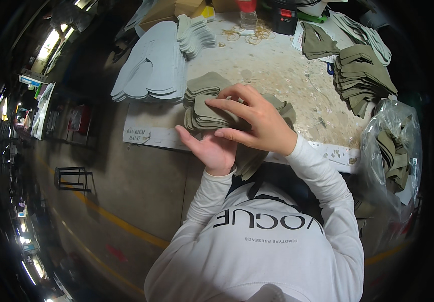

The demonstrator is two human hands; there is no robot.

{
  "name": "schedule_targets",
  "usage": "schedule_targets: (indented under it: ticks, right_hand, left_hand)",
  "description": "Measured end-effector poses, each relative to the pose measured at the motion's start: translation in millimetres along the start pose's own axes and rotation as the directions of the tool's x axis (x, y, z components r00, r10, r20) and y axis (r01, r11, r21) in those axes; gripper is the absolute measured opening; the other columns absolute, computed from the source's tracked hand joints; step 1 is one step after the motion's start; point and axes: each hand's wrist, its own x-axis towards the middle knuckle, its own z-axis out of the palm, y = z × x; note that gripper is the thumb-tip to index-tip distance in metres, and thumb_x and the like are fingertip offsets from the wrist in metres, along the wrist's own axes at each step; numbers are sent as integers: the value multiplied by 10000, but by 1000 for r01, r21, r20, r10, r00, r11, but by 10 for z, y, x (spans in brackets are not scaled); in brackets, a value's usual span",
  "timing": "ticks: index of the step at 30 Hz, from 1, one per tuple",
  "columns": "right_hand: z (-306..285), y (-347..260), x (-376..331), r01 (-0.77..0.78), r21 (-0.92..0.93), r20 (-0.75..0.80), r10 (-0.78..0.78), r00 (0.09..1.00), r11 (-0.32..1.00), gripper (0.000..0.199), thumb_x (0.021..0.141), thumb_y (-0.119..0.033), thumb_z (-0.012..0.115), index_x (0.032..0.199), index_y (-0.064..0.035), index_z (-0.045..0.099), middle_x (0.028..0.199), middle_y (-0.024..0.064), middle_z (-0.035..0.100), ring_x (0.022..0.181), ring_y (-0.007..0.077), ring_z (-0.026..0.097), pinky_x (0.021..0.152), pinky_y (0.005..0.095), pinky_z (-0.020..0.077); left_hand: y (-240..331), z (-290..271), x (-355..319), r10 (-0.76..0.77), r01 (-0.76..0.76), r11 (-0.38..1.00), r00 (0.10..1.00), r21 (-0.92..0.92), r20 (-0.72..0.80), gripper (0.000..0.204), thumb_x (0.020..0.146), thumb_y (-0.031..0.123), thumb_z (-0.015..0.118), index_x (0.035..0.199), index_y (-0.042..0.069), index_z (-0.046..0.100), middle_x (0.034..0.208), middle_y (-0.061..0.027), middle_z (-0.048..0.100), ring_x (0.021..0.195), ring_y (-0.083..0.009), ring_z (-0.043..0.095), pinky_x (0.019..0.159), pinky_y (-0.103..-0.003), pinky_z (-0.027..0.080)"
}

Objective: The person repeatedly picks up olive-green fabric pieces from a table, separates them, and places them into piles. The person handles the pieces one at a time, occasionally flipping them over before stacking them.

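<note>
At the near edge of the worktable I have a stack of olive-grey cut pieces (209, 111) between my hands; they look like flat shoe parts. My left hand (213, 150) is palm up at the stack's near side, its thumb stretched out and its fingers hidden under the pieces. From above and the right, my right hand (262, 120) bends over the stack, fingertips on the top piece and thumb against the near edge. More olive pieces (207, 83) lie just behind it, and others (280, 103) show to the right of my right hand.
Large pale-grey cut sheets (151, 68) are piled at the left, beside smaller pale pieces (195, 36). Rubber bands (257, 34) and a bottle (248, 17) lie farther back. Olive piles (360, 75) and a clear plastic bag (393, 156) stand right. A black stool (74, 178) is on the floor.
</note>
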Motion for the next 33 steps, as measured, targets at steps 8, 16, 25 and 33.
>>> schedule_targets:
  ticks: [8,16,25,33]
  right_hand:
    - [71,60,12,60,-30,-52,-61,997,998,381,827,-145,703,1199,-95,643,1026,95,627,853,282,611,730,356,517]
    - [85,75,-10,37,-28,-71,-39,997,999,308,813,-80,690,1112,-152,663,1060,101,621,855,293,645,706,369,532]
    - [76,16,-38,-3,-17,-45,3,999,1000,232,790,-244,735,975,-130,654,1049,94,600,867,284,640,697,356,520]
    - [129,-17,-99,-24,-95,-110,13,994,995,308,734,-137,728,1030,-144,644,1102,86,612,864,277,661,654,341,537]
  left_hand:
    - [12,-98,22,27,-24,999,998,-43,57,887,882,747,381,1476,92,316,1482,-93,371,1368,-265,348,1151,-423,266]
    - [0,-132,31,41,-40,999,998,-26,57,748,939,634,363,1478,117,323,1470,-84,385,1367,-262,346,1157,-435,245]
    - [-92,-280,57,84,-82,995,996,-50,23,654,972,568,350,1442,115,388,1414,-81,453,1312,-259,419,1111,-404,324]
    - [-133,-201,-14,128,-127,992,991,27,-29,687,971,605,341,1452,116,377,1430,-69,442,1326,-242,402,1125,-402,294]
